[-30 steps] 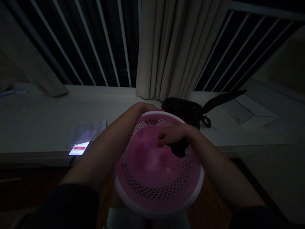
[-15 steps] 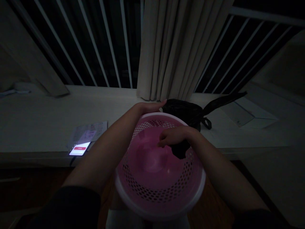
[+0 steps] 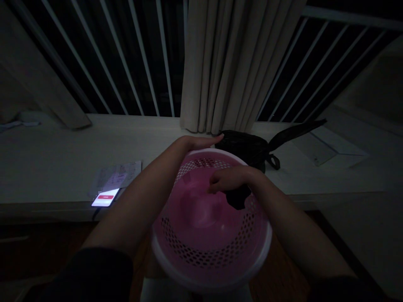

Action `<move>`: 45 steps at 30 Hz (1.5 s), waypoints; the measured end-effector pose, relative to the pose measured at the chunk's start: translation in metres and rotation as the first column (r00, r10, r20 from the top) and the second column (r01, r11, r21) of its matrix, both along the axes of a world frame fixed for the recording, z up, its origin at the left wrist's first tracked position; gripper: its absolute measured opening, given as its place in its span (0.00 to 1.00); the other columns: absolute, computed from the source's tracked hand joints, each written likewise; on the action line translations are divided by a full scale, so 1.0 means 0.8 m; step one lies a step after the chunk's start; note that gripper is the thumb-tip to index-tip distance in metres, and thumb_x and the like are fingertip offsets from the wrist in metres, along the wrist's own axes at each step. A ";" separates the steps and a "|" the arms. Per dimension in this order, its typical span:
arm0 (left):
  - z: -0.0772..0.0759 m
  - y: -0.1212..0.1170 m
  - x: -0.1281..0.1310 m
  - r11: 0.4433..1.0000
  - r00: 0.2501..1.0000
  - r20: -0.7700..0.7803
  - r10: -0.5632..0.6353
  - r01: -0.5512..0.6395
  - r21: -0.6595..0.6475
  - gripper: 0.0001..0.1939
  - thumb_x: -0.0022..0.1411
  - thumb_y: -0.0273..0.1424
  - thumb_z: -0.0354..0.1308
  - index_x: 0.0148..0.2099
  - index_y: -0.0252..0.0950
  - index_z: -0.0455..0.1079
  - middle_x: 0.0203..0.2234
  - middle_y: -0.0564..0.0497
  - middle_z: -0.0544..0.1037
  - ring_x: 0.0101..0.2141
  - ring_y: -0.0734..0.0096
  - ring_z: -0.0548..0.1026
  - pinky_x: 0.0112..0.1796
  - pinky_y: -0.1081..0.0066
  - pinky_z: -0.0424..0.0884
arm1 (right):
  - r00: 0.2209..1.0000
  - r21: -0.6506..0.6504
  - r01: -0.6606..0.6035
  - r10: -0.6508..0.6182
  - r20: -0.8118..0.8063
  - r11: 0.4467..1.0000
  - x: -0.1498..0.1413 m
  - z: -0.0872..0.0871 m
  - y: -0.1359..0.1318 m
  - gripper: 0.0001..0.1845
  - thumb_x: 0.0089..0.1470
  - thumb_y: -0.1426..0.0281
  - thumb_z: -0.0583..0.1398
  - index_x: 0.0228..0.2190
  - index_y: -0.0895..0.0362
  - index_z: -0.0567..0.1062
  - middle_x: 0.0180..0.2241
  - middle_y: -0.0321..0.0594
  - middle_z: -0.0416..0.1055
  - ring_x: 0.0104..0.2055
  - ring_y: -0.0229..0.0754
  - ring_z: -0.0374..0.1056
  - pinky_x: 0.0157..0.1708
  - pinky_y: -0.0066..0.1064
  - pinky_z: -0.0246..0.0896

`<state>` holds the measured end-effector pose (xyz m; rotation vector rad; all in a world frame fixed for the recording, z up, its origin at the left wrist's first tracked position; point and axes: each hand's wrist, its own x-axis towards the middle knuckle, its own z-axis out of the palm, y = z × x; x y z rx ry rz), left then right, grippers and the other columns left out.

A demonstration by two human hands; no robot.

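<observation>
A round pink plastic basket (image 3: 201, 247) with a perforated wall and pale rim stands tilted toward me, just above my lap. Along its far rim lies my left hand (image 3: 203, 141), its visible fingers stretched to the right and its fingertips against a black plastic bag (image 3: 241, 142). Other fingers of that hand are hidden. My right hand (image 3: 228, 180) reaches over the right rim into the basket with curled fingers. Under that hand hangs a black piece of thin material (image 3: 236, 198); whether it belongs to the bag is hidden. The bag lies behind the basket, one long strip pointing right.
Behind the basket runs a pale window ledge (image 3: 56, 163). On its left are papers (image 3: 126, 172) and a lit phone (image 3: 106, 197); a pale box-like object (image 3: 333, 147) sits right. Curtains (image 3: 217, 63) hang before window bars (image 3: 135, 54). The room is dim.
My left fingertips have shifted slightly to the right along the bag's edge. The right hand, the basket and the bag look almost unchanged.
</observation>
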<state>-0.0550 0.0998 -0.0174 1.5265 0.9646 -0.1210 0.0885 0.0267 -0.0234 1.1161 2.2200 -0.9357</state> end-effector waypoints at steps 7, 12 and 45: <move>-0.001 0.001 -0.001 0.999 1.000 0.024 -0.020 0.019 0.048 0.46 0.49 0.66 0.36 0.50 0.37 0.71 0.42 0.43 0.77 0.51 0.56 0.68 0.45 0.65 0.64 | 1.000 0.017 -0.012 0.012 0.002 1.000 0.001 -0.002 0.000 0.24 0.52 0.52 0.53 0.36 0.60 0.72 0.31 0.38 0.70 0.26 0.31 0.62 0.28 0.26 0.53; -0.004 0.003 0.000 0.997 0.999 0.033 -0.040 0.037 0.073 0.45 0.52 0.65 0.35 0.50 0.38 0.72 0.41 0.44 0.78 0.50 0.57 0.69 0.45 0.65 0.64 | 1.000 0.027 -0.026 0.026 -0.009 0.999 0.001 -0.003 0.000 0.24 0.53 0.52 0.52 0.35 0.61 0.72 0.30 0.39 0.70 0.26 0.31 0.61 0.29 0.26 0.53; 0.008 -0.006 0.000 0.996 0.994 -0.090 0.067 -0.071 -0.047 0.45 0.43 0.68 0.43 0.46 0.39 0.74 0.39 0.44 0.78 0.51 0.52 0.67 0.47 0.65 0.62 | 0.998 0.022 -0.020 0.021 -0.056 1.000 0.002 -0.004 -0.001 0.22 0.53 0.54 0.52 0.35 0.61 0.71 0.30 0.39 0.68 0.26 0.31 0.59 0.29 0.26 0.50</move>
